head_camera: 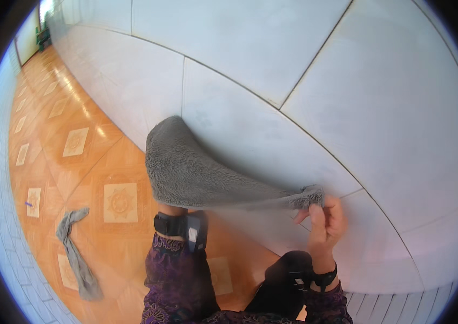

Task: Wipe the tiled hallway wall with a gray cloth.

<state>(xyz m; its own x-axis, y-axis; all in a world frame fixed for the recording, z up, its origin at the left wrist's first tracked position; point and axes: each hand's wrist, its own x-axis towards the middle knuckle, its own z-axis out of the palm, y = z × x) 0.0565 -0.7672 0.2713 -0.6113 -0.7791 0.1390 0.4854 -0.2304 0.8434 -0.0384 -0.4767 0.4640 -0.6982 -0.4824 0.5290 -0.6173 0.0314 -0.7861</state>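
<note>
A grey plush cloth [196,174] is stretched between my two hands in front of the white tiled wall. Its wide end drapes over my left hand [171,209], so only the wrist shows and the fingers are hidden. That wrist carries a black strap with a dark boxy device [196,231]. On the other side, my right hand [328,222] pinches the cloth's bunched corner between thumb and fingers. A black band [326,277] circles the right wrist. Whether the cloth touches the wall behind it, I cannot tell.
White wall tiles [229,32] with dark joints rise ahead and to the right. Orange patterned floor tiles [119,202] lie at left, bearing a second crumpled grey cloth [76,255]. A dark-clad knee [289,267] is close to the wall. A green object [43,36] stands far off.
</note>
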